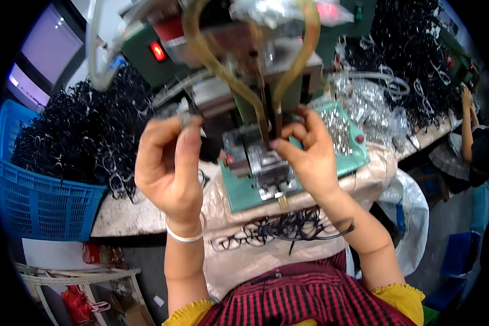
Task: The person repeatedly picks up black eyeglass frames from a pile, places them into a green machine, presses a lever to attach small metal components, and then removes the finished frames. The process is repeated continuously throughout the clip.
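At the left of the machine, my left hand is raised, with thumb and forefinger pinched on a small pale, shiny piece whose kind is unclear. My right hand has its fingertips pressed together beside the machine's metal fixture; anything in that pinch is hidden. Two yellowish hoses come down from the machine head to this spot. Small metal parts lie on the green machine base, right of my right hand. Black eyeglass frames rest on the cloth between my forearms.
Black eyeglass frames heap over a blue plastic basket at the left. Another dark heap stands at the far right, near clear plastic bags. A red-lit switch glows on the machine. Another person's arm shows at the right edge.
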### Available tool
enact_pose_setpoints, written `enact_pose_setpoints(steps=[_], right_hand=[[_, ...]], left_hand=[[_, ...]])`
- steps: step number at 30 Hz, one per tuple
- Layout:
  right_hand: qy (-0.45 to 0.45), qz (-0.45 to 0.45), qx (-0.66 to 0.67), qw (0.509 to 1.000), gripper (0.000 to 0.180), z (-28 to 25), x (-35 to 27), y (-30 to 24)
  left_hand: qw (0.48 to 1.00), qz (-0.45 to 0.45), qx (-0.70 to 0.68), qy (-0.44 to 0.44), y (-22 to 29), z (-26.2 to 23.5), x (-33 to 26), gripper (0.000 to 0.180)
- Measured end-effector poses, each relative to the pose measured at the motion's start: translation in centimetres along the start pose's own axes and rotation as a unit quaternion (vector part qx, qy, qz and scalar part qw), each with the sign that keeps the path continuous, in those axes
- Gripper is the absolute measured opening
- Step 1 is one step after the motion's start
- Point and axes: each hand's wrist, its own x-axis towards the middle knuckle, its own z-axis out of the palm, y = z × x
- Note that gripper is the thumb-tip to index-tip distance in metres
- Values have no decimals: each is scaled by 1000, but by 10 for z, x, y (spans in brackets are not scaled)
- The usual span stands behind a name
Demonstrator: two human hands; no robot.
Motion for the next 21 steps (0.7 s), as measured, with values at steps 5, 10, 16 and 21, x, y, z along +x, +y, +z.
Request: enact_pose_setpoints(steps=[5,10,16,21], right_hand=[[-6,-20,65,998,55,9,-2,-1],[4,-79,-8,997,49,-2,-3,17],[31,-92,11,995,44,-28,-9,32],[83,-72,-66,992,20,-84,-16,38]], left_hand=[[998,-56,-37,16,0,7,-4,16],[999,-44,-12,-5,4,8,-1,20],[943,-78,-71,-317,17,-25,-48,15],[772,-239,96,-581,8,-24,-167,23]])
